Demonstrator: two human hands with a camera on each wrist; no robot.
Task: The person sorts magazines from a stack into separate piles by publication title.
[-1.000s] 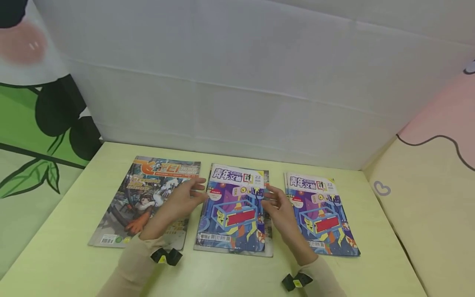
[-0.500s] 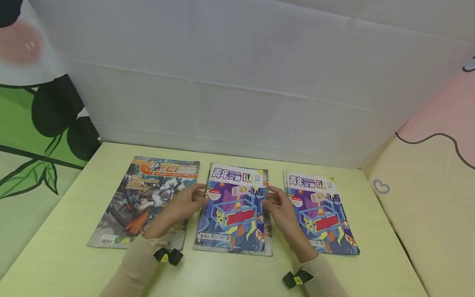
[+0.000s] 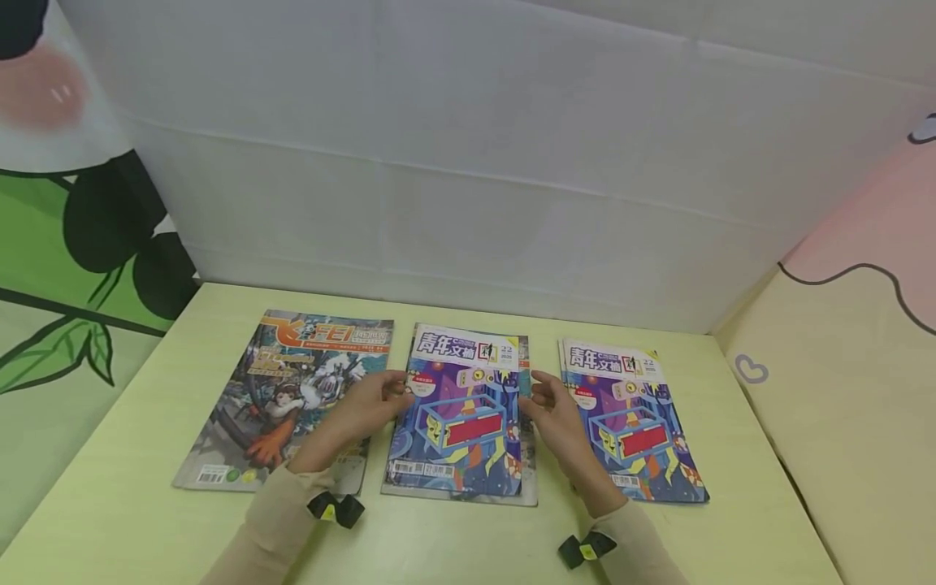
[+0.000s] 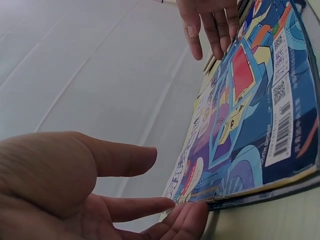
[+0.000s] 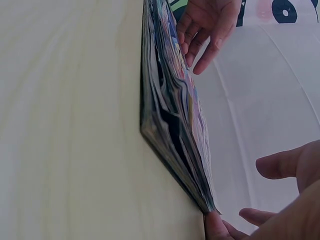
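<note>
A purple magazine (image 3: 461, 422) lies in the middle, on top of a slightly larger magazine (image 3: 531, 487) whose edges show around it. My left hand (image 3: 366, 410) is at its left edge; in the left wrist view the fingertips (image 4: 192, 217) meet the edge of the pile, and the thumb stands apart above. Along the opposite edge is my right hand (image 3: 556, 414), its fingers lightly bent. The right wrist view shows a fingertip (image 5: 215, 225) against the page edges of the magazine stack (image 5: 170, 115), the thumb off the cover. Neither hand pinches the pile.
To the left, partly under my left forearm, lies a magazine with an orange title (image 3: 292, 382). Another purple magazine (image 3: 643, 431) lies to the right, on top of at least one more. The pale yellow table (image 3: 431, 544) ends at a white cloth backdrop (image 3: 468, 203).
Both hands have stayed by the middle pile, sliding slightly toward me along its edges. The magazines lie where they were.
</note>
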